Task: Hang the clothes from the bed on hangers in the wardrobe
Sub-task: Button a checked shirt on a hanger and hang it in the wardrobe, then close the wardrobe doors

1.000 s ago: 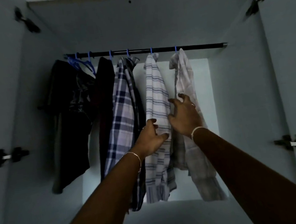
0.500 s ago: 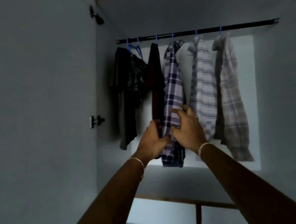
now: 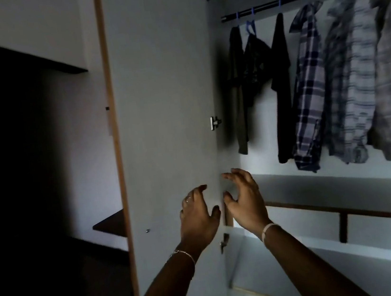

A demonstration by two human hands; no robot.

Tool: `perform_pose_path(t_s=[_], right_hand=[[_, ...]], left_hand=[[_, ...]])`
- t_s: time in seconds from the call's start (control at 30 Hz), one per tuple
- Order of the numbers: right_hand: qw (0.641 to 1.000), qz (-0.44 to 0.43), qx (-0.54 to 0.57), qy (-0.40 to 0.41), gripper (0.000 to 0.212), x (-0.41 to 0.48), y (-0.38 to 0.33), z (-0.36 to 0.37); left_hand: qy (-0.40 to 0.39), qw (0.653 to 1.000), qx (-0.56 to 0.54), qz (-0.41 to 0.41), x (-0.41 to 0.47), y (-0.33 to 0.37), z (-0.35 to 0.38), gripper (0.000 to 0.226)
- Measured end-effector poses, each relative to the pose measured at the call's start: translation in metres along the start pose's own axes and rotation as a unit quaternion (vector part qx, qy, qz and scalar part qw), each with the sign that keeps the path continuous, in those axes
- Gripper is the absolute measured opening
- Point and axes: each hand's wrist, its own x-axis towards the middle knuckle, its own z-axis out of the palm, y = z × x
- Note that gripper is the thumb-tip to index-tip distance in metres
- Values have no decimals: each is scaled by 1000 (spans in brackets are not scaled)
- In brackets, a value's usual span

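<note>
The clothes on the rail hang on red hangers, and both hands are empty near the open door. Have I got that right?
Not quite: the head view shows the hangers are blue, not red. The rest stands: the clothes hang on the rail, and the left hand and right hand are empty near the open door.

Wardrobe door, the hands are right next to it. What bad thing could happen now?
The right hand hovers by the hinge edge of the open door; if the door swings, its fingers might get pinched. The left hand, just in front of the door, could bump it. The room on the left is very dark, so a step that way might hit something unseen.
</note>
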Motion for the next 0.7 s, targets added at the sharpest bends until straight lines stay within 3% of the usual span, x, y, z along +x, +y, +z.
perform_pose_path(t_s=[0.27,0.57,0.7], right_hand=[[999,-9,37,-37,43,-2,-76,79],[995,51,35,-84,106,42,-111,124],[993,43,51,-94,123,57,-134,147]], left_hand=[[144,985,90,-15,-21,-59,-72,61],[220,965,-59,-132,-3,-96,-79,85],[147,959,-145,-192,2,-112,-85,46]])
